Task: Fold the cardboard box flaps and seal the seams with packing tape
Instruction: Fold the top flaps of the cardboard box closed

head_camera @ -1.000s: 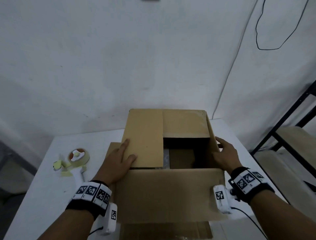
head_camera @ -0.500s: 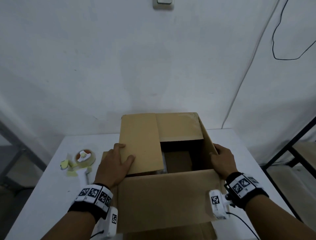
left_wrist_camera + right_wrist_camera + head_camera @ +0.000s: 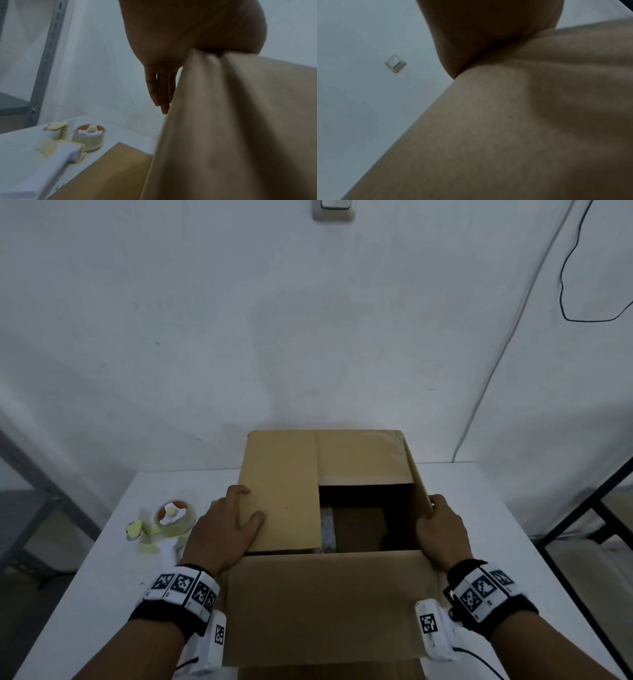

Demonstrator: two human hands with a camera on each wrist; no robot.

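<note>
A brown cardboard box stands on the white table, its near flap hanging out toward me. The left flap and the far flap lie folded over the opening. The right flap stands nearly upright. My left hand presses on the left flap's outer edge, thumb on top; in the left wrist view its fingers reach straight down the box side. My right hand grips the right flap's near end, thumb inside. In the right wrist view only palm and cardboard show.
A tape dispenser with a roll of tape lies on the table left of the box, also in the left wrist view as the tape dispenser. A grey shelf post stands far left, a black frame far right. The wall is close behind.
The head view has tilted up, so the box sits lower in the picture. Both hands stay on their flaps; the right hand has closed in on the right flap's edge.
</note>
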